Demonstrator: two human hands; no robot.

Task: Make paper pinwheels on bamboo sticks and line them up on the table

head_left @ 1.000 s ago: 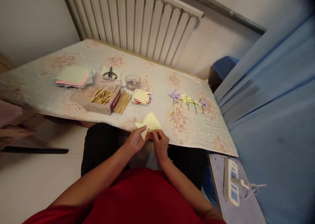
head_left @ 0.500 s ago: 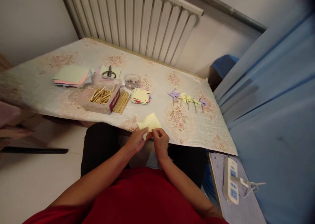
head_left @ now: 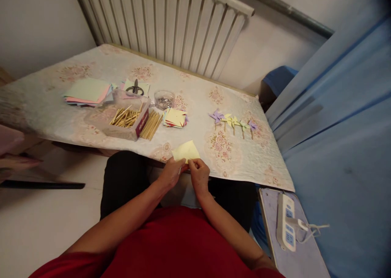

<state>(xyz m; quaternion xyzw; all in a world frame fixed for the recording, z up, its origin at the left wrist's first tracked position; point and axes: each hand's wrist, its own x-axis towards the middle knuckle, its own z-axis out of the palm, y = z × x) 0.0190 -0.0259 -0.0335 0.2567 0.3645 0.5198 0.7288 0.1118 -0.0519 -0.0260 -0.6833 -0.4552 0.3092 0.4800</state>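
Observation:
A pale yellow piece of paper (head_left: 186,151) is pinched at its near edge between both hands, just over the table's front edge. My left hand (head_left: 172,172) is closed on its left side, with a small pale bit of paper showing by the fingers. Close beside it, my right hand (head_left: 199,172) pinches the near corner with thumb and finger. Beyond the hands lies a stack of small cut paper squares (head_left: 175,118), yellow on top. Several finished paper pinwheels (head_left: 231,120) on sticks lie in a row to the right.
A clear plastic box (head_left: 122,132) holds wooden sticks, with more sticks (head_left: 152,125) beside it. Behind are scissors (head_left: 135,89), a tub of small metal pieces (head_left: 164,100) and large coloured sheets (head_left: 88,90). A power strip (head_left: 286,222) sits at lower right. Another person's hand (head_left: 20,162) shows at far left.
The yellow paper's left part, raised and creased before, now looks flatter and squarer. Both hands stay almost in place, and the left thumb has come nearer the right fingers.

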